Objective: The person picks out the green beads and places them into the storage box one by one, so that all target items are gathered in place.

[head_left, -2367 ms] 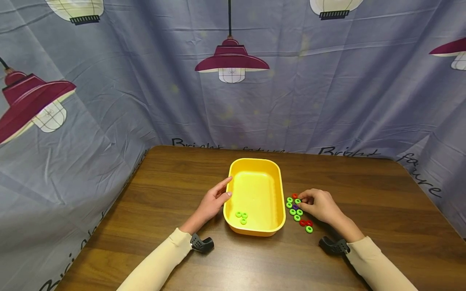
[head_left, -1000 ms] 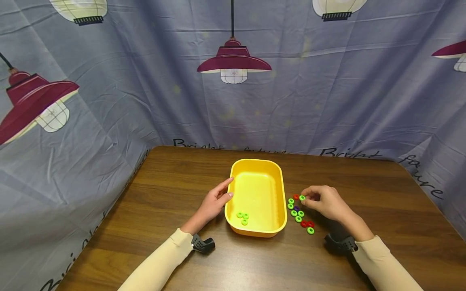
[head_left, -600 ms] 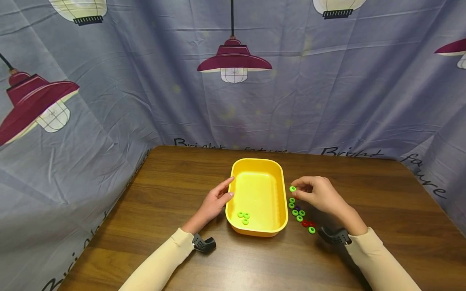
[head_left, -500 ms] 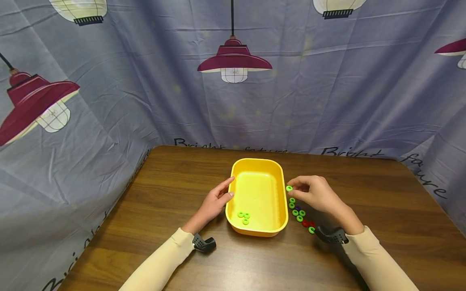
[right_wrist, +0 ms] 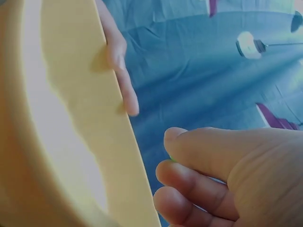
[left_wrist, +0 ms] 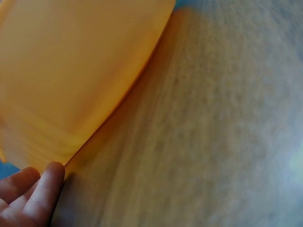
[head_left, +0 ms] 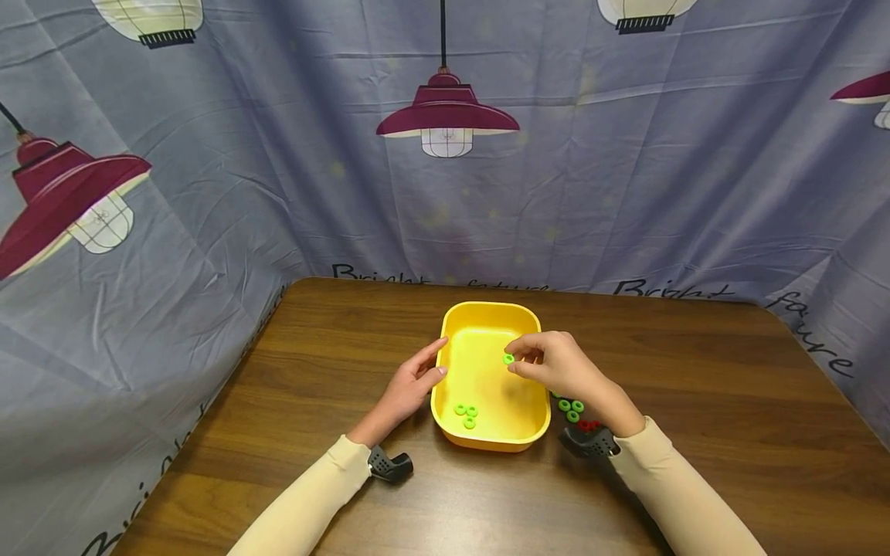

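The left grip (head_left: 406,388), a bare hand, lies along the left rim of a yellow, rounded-rectangular, plastic-looking tray (head_left: 490,442), fingers extended and unclenched; this contact presumably steadies the tray on the brown wood-grain desk (head_left: 348,332). The right grip (head_left: 562,361), also bare, is closed in a pinch on one small bright-green ring (head_left: 507,357) between thumb and fingertips, a hold that suits so slight a piece and leaves most of its face exposed. That ring is over the tray's right interior. Three matching green rings (head_left: 470,422) lie together near the tray's lower-left corner. Loose green rings (head_left: 572,416) and red rings (head_left: 588,425) lie on the desk just right of the tray, partly hidden by the right forearm, which reaches inward across the right rim, palm side turned toward the tray's left.
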Demonstrator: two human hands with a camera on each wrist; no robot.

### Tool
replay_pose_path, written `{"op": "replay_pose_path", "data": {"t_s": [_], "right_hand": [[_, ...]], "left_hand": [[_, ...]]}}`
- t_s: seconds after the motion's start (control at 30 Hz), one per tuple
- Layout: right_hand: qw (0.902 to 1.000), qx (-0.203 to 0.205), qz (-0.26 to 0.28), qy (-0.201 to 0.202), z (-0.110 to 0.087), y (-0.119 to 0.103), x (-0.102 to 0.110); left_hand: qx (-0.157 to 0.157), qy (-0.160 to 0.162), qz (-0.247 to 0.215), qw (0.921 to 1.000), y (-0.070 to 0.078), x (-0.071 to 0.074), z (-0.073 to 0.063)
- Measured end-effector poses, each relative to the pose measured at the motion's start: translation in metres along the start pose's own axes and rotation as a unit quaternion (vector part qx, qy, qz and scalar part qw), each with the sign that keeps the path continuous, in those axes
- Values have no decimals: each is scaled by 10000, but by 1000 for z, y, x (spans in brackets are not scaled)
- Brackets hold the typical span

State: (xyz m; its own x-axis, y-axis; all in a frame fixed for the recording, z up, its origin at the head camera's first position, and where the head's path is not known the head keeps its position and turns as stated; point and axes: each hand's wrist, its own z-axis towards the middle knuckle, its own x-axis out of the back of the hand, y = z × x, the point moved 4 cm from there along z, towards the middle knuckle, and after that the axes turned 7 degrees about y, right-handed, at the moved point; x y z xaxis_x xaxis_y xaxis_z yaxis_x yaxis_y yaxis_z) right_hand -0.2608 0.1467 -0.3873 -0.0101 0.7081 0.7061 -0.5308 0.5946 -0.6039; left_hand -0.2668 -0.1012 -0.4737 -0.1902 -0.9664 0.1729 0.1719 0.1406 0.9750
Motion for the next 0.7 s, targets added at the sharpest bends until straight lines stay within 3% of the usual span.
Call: {"op": "replay_pose_path", "data": {"t_s": [0.33, 0.7], "right_hand": [[9988, 227, -85, -428, 10, -11, -27], [9982, 257, -105, -530, 9, -17, -37]], "left_hand": [[-16, 36, -43, 10000, -1, -2, 1], [-52, 35, -147, 9999, 1, -1, 0]]}}
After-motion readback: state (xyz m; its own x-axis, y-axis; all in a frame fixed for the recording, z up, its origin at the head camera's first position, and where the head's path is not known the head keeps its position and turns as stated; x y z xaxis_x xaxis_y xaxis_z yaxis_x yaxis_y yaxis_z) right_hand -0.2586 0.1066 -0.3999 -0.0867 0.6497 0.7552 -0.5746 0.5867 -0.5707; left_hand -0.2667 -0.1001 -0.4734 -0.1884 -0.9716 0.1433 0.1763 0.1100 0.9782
